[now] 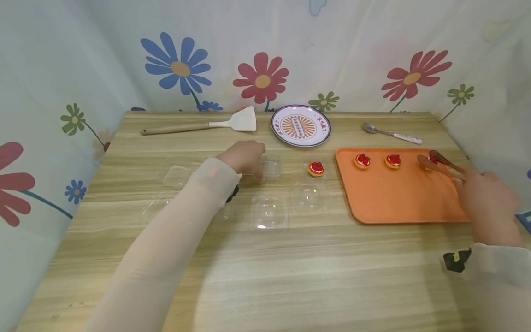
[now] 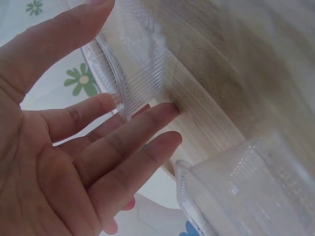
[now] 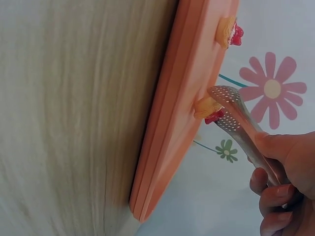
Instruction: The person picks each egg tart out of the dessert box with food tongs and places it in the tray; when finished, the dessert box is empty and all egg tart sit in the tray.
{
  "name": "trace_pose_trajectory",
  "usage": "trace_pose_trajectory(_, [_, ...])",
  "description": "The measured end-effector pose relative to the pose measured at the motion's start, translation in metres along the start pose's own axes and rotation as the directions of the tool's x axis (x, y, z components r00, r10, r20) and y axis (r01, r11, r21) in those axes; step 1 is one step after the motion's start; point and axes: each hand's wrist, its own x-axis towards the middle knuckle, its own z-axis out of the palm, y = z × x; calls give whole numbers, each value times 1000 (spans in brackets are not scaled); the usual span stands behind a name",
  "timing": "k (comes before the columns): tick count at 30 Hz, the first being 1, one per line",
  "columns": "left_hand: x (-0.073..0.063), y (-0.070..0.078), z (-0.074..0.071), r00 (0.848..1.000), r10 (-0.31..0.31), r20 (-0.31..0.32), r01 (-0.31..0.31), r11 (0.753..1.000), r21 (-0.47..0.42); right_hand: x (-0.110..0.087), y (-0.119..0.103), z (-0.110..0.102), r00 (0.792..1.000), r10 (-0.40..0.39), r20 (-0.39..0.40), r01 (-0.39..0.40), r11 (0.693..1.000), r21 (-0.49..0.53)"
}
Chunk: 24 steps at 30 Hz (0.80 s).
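My left hand [image 1: 244,159] is at a clear plastic box [image 1: 271,167] on the wooden table. In the left wrist view, thumb and index finger span the side of this box [image 2: 140,64], the other fingers extended loosely. My right hand [image 1: 487,198] grips metal tongs [image 3: 246,132] with perforated ends. Those ends lie around a small red-topped tart [image 3: 206,108] at the right of the orange tray [image 1: 398,203]. Two similar tarts, one left [image 1: 362,161] and one mid-tray [image 1: 392,161], sit along the tray's far side. Another tart [image 1: 316,168] sits in a clear box left of the tray.
More clear boxes, including one in front [image 1: 269,213] and one nearer the tray [image 1: 308,196], stand about my left forearm. Along the back lie a white spatula [image 1: 242,121], a patterned plate [image 1: 300,125] and a spoon [image 1: 392,133]. A flowered curtain [image 1: 323,46] hangs behind the table.
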Motion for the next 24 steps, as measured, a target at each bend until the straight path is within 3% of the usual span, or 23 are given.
trace_pose_trajectory(12, [-1, 2, -1, 1000, -8, 3, 8, 1000, -6, 1, -6, -4, 998, 24, 56, -25, 1000, 12])
trace_pose_trajectory(24, [0, 1, -1, 1000, -12, 11, 12, 1000, 1, -6, -9, -7, 999, 32, 38, -34, 998, 59])
